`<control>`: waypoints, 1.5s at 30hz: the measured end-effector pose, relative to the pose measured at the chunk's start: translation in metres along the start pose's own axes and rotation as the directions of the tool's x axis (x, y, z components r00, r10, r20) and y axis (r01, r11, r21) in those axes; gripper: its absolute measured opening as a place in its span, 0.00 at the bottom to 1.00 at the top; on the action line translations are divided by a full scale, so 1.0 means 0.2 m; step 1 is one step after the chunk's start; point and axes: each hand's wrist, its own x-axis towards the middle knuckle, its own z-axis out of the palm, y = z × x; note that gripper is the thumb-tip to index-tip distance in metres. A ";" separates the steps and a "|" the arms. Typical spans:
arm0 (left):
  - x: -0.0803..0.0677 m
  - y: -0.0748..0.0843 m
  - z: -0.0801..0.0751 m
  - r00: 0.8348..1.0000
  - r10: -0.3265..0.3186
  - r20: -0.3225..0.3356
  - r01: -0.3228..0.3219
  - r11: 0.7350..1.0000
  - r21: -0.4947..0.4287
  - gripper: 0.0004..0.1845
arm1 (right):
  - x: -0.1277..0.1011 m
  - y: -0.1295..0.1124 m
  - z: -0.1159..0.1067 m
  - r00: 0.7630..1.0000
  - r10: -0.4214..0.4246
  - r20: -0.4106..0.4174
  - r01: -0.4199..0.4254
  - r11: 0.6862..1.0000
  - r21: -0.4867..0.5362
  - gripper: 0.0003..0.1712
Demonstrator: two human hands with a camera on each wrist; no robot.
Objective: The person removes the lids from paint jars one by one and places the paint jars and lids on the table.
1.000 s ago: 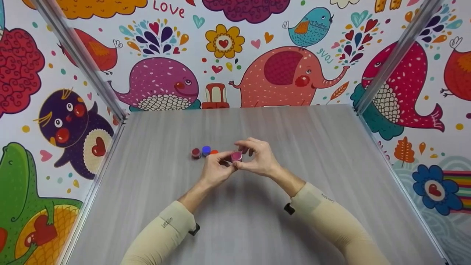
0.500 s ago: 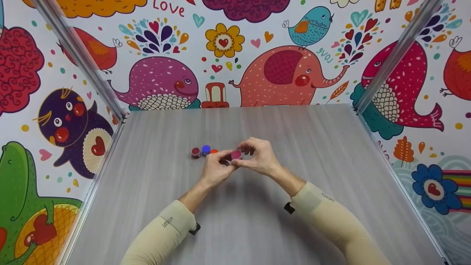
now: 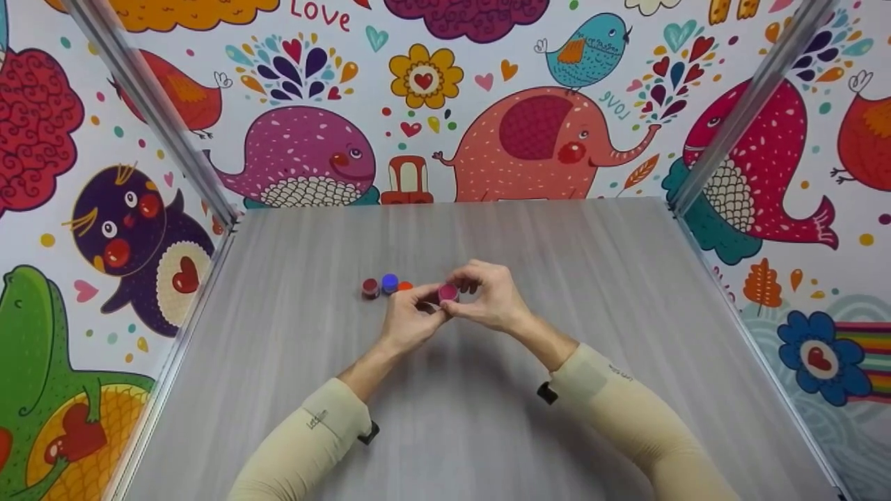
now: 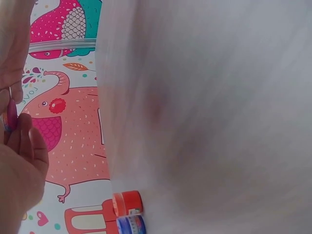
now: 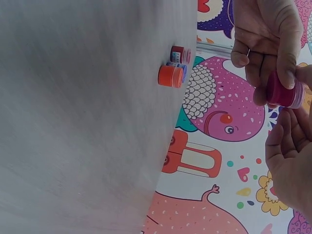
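Observation:
A small magenta paint jar (image 3: pixel 447 293) is held up over the table between both hands. My left hand (image 3: pixel 411 320) grips it from the left; in the right wrist view its thumb lies along the jar's magenta end. My right hand (image 3: pixel 493 298) pinches it from the other side, its thumb at the near edge in the head view and its index finger curled over the far side. The jar's clear end shows in the right wrist view. In the left wrist view the jar (image 4: pixel 12 114) is mostly hidden by fingers.
Left of the hands stand a dark red jar (image 3: pixel 370 288), a blue jar (image 3: pixel 390 282) and an orange jar (image 3: pixel 405 286), the last partly behind my left hand. The grey table (image 3: pixel 292 243) meets printed walls at back and sides, with metal posts (image 3: pixel 150 111) in the corners.
My right fingers and thumb have shifted slightly around the magenta jar, the index finger now closer to it. The other jars have stayed in place.

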 end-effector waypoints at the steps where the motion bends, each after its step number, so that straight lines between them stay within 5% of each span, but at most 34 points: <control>1: 0.00 0.00 0.00 1.000 -0.001 0.005 0.001 1.000 0.001 0.13 | 0.00 0.00 0.00 1.000 -0.001 0.003 0.001 1.000 0.001 0.16; 12: 0.01 0.01 0.00 0.999 -0.010 0.037 0.010 1.000 0.006 0.14 | 0.00 0.00 0.00 1.000 -0.023 0.020 0.023 1.000 -0.007 0.15; 26: 0.00 0.01 0.01 1.000 -0.004 -0.005 0.004 1.000 0.001 0.13 | 0.00 0.00 -0.01 0.998 -0.039 0.041 0.040 0.999 -0.006 0.18; 32: 0.01 0.01 0.00 1.000 -0.009 0.003 0.009 1.000 0.026 0.13 | 0.00 0.01 -0.02 0.999 -0.036 0.011 0.036 0.999 0.000 0.25; 45: 0.00 0.00 0.00 1.000 -0.014 -0.005 0.014 0.999 0.039 0.14 | -0.01 0.01 0.00 0.998 -0.046 -0.031 0.046 0.999 -0.006 0.22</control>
